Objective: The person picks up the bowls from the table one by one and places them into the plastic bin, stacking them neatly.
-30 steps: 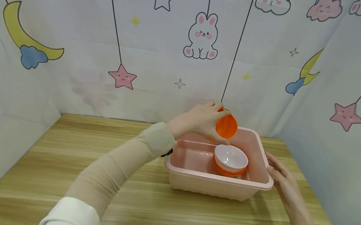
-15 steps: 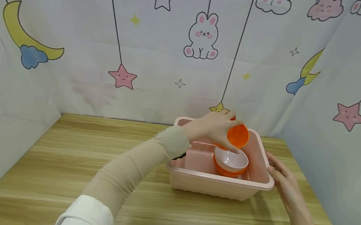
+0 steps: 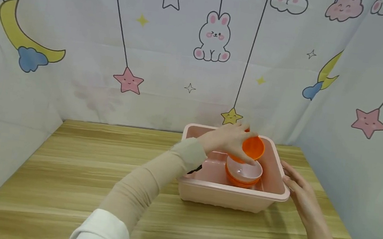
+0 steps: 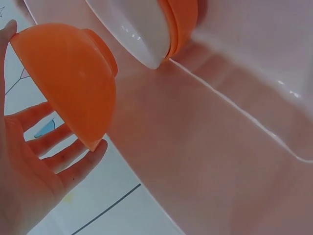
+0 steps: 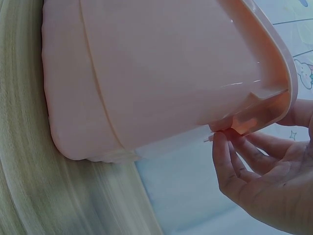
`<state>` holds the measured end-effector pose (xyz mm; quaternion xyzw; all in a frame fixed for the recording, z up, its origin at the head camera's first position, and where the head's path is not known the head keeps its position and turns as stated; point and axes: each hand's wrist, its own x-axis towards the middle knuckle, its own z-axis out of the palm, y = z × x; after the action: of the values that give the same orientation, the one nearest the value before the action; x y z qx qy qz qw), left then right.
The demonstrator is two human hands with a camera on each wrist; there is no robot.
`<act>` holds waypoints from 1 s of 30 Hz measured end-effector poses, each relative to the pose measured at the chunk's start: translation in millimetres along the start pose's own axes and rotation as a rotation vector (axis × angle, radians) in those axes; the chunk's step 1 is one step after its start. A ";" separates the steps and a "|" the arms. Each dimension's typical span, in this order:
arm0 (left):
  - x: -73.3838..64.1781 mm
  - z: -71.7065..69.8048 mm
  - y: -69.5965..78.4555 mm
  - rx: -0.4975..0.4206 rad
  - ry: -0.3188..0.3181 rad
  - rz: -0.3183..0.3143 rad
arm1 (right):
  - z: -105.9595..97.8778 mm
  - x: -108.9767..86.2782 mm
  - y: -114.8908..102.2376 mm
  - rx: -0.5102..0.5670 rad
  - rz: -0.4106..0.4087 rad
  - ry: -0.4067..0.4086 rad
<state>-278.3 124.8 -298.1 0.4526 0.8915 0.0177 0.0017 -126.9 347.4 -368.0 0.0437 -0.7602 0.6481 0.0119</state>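
My left hand point(image 3: 229, 140) holds an orange bowl point(image 4: 73, 81) by its rim, thumb on one side and fingers on the other. The bowl is tilted, its orange inside facing right in the head view. Just below it, a white bowl point(image 3: 243, 172) is stacked on orange point(image 3: 239, 183) in the right part of a pink plastic basin point(image 3: 229, 189). My right hand point(image 3: 302, 191) grips the basin's right rim, with the thumb on top and the fingers curled under the lip in the right wrist view.
The basin stands on a wood-grain table point(image 3: 92, 179) toward the back right. Behind it and at both sides hangs a white curtain point(image 3: 169, 62) printed with stars, moons and a rabbit. The left side of the basin holds no bowl.
My left hand has moved right and down with the orange bowl, from above the basin's back rim to close over the white bowl. My right hand has stayed on the rim.
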 end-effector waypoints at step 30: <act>15.2 27.8 16.4 -0.037 -0.097 0.003 | -1.4 0.5 1.0 0.000 0.003 -0.013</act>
<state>-273.5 147.6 -325.1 0.4543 0.8892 0.0121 0.0532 -127.5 348.9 -368.7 0.0465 -0.7604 0.6478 0.0060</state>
